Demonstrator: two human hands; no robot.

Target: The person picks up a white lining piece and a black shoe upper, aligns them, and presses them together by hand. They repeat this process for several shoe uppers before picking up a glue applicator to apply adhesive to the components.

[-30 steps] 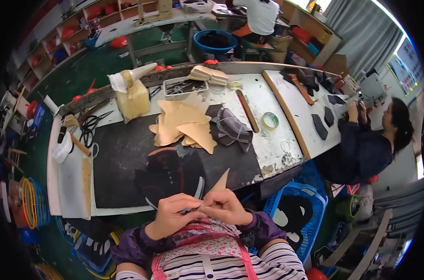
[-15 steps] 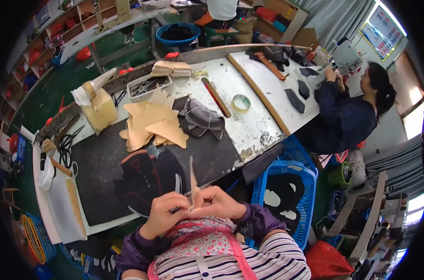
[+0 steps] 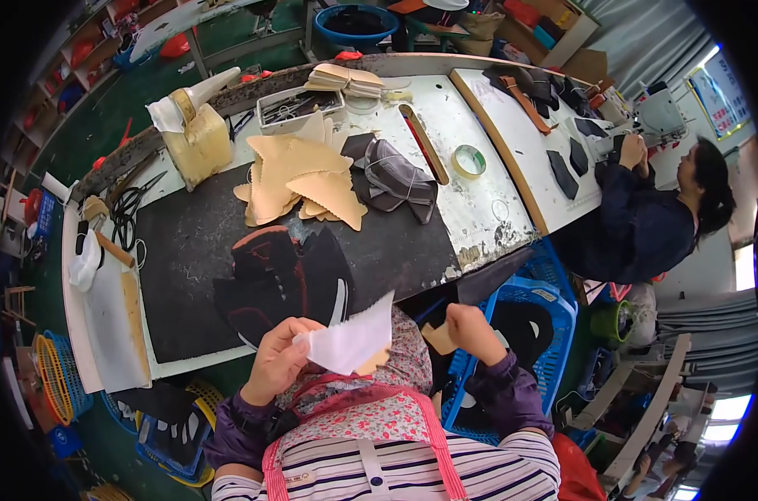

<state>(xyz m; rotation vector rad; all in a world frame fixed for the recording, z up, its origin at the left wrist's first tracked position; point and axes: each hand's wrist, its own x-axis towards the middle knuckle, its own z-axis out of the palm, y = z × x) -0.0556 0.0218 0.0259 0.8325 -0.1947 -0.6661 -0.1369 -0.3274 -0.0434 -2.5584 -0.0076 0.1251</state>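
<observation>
White backing paper point(image 3: 350, 341) with a zigzag edge sits in our left hand point(image 3: 280, 361), just in front of our chest and above the flowery apron point(image 3: 371, 413). Our fingers pinch it at one corner, and a bit of tan shows under its lower edge (we cannot tell if that bit is stuck to it). Our right hand point(image 3: 471, 332) is off to the side, apart from the paper, curled around a small tan piece point(image 3: 438, 338). So both hands are closed on something, each on its own thing.

We think the two layers are being pulled apart. To do this well, we should keep a firm pinch near the corner and pull slow and flat, so the thin paper does not rip along the zigzag. We should keep the sticky side away from the apron and from our sleeves.

On the worktop point(image 3: 479, 200) in front of us lies a dark shoe upper point(image 3: 279, 280) on the black mat point(image 3: 187, 242). Behind it is a heap of tan zigzag pieces point(image 3: 300, 179), and beside those a grey folded upper point(image 3: 391, 175). A roll of tape point(image 3: 468, 160) rests further right. Scissors point(image 3: 128, 204) lie at the left end, near a yellow glue jug point(image 3: 197, 138). A blue basket point(image 3: 533, 321) stands on the floor by our right knee. Another person point(image 3: 654, 217) works at the far end of the worktop.
</observation>
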